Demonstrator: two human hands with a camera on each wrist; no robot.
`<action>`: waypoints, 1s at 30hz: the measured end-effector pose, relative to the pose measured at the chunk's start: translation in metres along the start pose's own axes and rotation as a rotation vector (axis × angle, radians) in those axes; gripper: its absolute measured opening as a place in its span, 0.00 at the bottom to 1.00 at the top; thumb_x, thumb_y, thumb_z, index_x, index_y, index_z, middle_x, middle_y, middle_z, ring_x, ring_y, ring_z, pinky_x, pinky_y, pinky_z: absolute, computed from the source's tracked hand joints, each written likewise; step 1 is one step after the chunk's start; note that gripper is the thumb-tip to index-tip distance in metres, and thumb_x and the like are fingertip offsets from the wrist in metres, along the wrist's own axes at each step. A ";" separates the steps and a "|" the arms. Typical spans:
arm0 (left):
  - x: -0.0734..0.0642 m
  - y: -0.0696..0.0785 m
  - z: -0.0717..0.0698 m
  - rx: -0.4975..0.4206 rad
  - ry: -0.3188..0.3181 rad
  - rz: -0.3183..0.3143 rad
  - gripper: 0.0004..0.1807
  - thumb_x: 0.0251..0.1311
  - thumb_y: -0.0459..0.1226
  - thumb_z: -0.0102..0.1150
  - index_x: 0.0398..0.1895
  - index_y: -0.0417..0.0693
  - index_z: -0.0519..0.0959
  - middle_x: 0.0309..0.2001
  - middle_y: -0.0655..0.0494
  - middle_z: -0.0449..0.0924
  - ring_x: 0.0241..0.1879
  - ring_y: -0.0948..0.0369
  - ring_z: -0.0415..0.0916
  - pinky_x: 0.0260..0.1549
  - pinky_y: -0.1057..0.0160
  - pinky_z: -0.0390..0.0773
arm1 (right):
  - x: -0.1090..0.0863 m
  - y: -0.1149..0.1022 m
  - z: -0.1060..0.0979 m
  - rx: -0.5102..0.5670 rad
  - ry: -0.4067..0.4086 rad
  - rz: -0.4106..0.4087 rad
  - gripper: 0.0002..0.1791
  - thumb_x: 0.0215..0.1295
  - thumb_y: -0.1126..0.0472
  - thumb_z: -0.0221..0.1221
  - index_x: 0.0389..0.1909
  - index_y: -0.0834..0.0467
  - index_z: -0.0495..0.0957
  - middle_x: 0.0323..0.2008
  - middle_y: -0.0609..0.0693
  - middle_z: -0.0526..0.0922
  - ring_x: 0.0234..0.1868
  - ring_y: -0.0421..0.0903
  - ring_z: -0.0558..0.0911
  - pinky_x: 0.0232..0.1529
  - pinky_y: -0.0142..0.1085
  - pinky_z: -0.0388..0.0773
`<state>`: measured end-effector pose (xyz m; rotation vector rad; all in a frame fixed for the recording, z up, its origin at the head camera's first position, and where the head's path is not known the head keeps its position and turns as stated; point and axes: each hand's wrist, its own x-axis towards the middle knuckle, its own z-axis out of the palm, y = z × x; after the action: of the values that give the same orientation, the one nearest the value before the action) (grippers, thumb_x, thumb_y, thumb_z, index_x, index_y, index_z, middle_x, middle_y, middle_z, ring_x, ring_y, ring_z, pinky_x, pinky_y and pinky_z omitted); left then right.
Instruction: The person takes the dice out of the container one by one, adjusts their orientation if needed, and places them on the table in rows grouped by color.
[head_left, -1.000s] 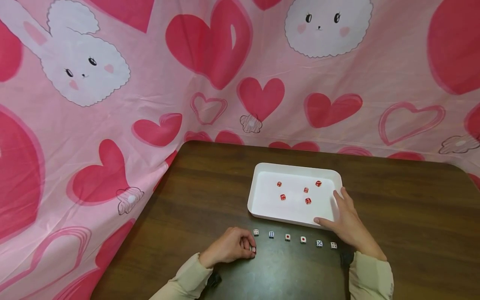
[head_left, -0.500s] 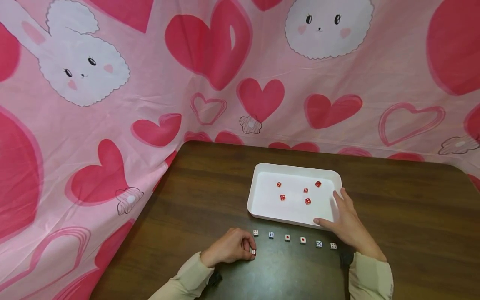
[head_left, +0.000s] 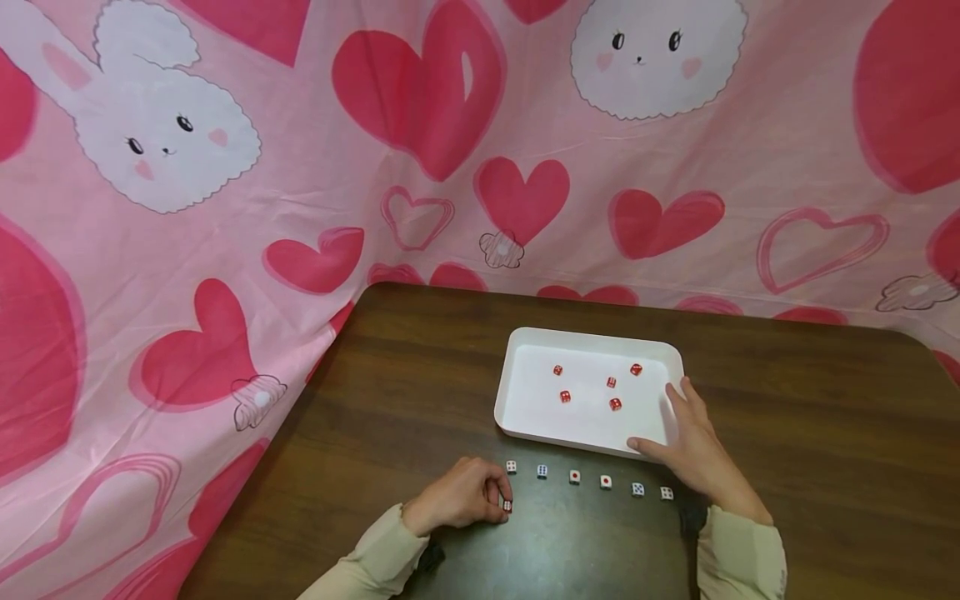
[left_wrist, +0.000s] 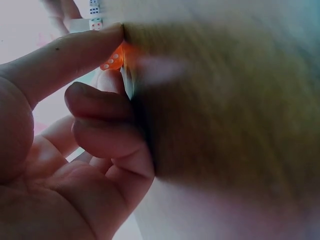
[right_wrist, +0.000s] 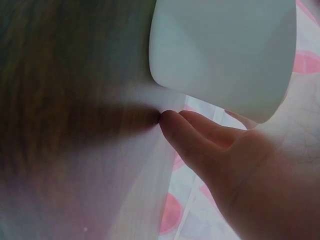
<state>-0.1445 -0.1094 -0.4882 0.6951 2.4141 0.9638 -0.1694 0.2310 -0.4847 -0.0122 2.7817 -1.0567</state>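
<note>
My left hand (head_left: 459, 493) pinches a small red die (head_left: 507, 506) between thumb and index finger, low at the tabletop. In the left wrist view that die (left_wrist: 114, 61) glows orange between the fingertips, and the other fingers are curled. My right hand (head_left: 693, 442) spans the near right corner of a white tray (head_left: 517, 427), thumb at the front rim and fingers along the right side. The right wrist view shows fairly straight fingers beside the tray's wall (right_wrist: 220, 55). Inside the tray lie several red dice (head_left: 566, 397).
A row of several white dice stands between me and the tray, from a die (head_left: 512, 467) near my left fingers to one (head_left: 666, 493) near my right wrist. The brown wooden table (head_left: 405, 375) meets a pink heart-patterned cloth (head_left: 300, 167) at its back and left.
My left hand has drawn the red die very slightly towards me, away from the white row. The right hand and the tray have barely moved.
</note>
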 end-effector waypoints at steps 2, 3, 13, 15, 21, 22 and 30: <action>0.000 0.001 -0.001 -0.001 -0.002 -0.004 0.08 0.44 0.32 0.73 0.26 0.49 0.82 0.15 0.62 0.77 0.16 0.77 0.66 0.20 0.75 0.67 | 0.000 0.000 0.000 0.004 0.004 -0.002 0.65 0.50 0.40 0.69 0.74 0.69 0.39 0.74 0.70 0.29 0.71 0.74 0.43 0.61 0.71 0.53; 0.000 0.002 -0.001 -0.002 -0.003 -0.002 0.08 0.44 0.31 0.73 0.26 0.49 0.82 0.16 0.61 0.77 0.16 0.76 0.66 0.20 0.75 0.67 | 0.000 0.000 0.000 0.006 0.004 -0.001 0.65 0.50 0.40 0.69 0.74 0.69 0.39 0.74 0.70 0.30 0.71 0.74 0.44 0.61 0.71 0.53; -0.002 0.003 -0.002 -0.008 -0.001 -0.006 0.09 0.43 0.31 0.73 0.27 0.49 0.82 0.16 0.62 0.77 0.17 0.76 0.67 0.21 0.75 0.68 | -0.001 0.000 0.002 0.015 0.024 -0.017 0.64 0.49 0.42 0.70 0.74 0.70 0.41 0.74 0.70 0.32 0.71 0.74 0.45 0.62 0.71 0.53; -0.002 0.003 -0.003 -0.007 -0.006 -0.007 0.09 0.43 0.32 0.74 0.27 0.48 0.82 0.16 0.62 0.77 0.17 0.76 0.67 0.21 0.75 0.68 | -0.001 0.001 0.002 0.017 0.036 -0.025 0.64 0.49 0.43 0.70 0.73 0.70 0.42 0.74 0.71 0.33 0.71 0.74 0.45 0.62 0.70 0.53; -0.004 0.004 -0.009 -0.016 -0.016 -0.018 0.11 0.42 0.33 0.75 0.29 0.47 0.81 0.18 0.63 0.77 0.19 0.75 0.68 0.23 0.74 0.69 | -0.002 0.002 0.004 0.021 0.034 -0.022 0.64 0.49 0.43 0.70 0.74 0.70 0.42 0.74 0.70 0.33 0.71 0.73 0.45 0.62 0.70 0.53; -0.004 0.005 -0.011 -0.019 -0.015 -0.021 0.12 0.42 0.33 0.76 0.30 0.46 0.81 0.19 0.63 0.77 0.19 0.75 0.68 0.23 0.74 0.69 | -0.002 0.002 0.004 0.021 0.035 -0.025 0.63 0.49 0.43 0.70 0.73 0.70 0.42 0.74 0.70 0.33 0.71 0.73 0.45 0.62 0.70 0.53; -0.004 0.014 -0.034 0.009 0.006 -0.002 0.11 0.47 0.36 0.73 0.32 0.44 0.82 0.21 0.62 0.79 0.21 0.72 0.70 0.23 0.73 0.70 | -0.002 0.001 0.002 0.023 0.041 -0.036 0.63 0.49 0.45 0.71 0.73 0.71 0.43 0.74 0.71 0.33 0.71 0.73 0.45 0.62 0.70 0.53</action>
<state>-0.1565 -0.1204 -0.4553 0.6942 2.4255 0.9561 -0.1671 0.2305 -0.4871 -0.0389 2.8158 -1.1094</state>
